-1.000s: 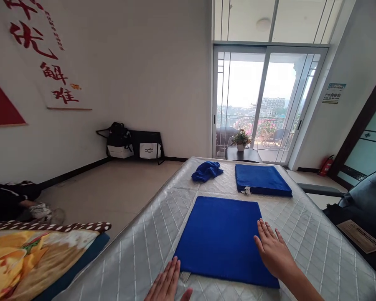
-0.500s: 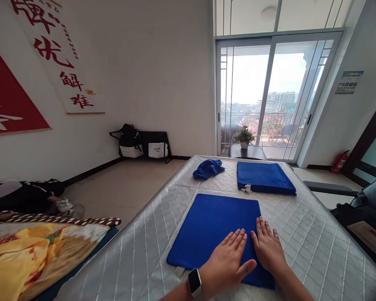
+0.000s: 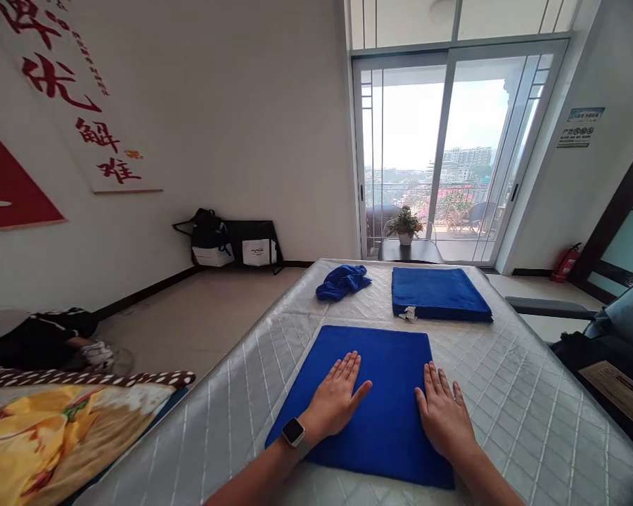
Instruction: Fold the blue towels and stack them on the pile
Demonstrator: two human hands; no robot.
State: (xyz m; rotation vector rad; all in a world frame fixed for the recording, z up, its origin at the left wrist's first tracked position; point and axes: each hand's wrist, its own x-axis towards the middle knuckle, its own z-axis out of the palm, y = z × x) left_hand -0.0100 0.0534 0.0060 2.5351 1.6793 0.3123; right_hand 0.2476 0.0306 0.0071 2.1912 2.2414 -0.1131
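On the mattress [image 3: 517, 414], beneath my left hand [image 3: 333, 402] and right hand [image 3: 444, 414], lies a towel [image 3: 387, 414]; ahead of them, a cloth [image 3: 342, 282] sits left of a towel stack [image 3: 437, 289].

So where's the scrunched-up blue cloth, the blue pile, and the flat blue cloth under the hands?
Scrunched-up blue cloth [image 3: 342, 282]: head view, middle of its crumpled top.
Blue pile [image 3: 437, 289]: head view, middle of its top face.
Flat blue cloth [image 3: 385, 414]: head view, uncovered part near its middle.

Our left hand [image 3: 332, 402] flat on a blue cloth [image 3: 387, 414], lower centre, our right hand [image 3: 444, 416] at its right edge, glass doors [image 3: 404, 133] upper right
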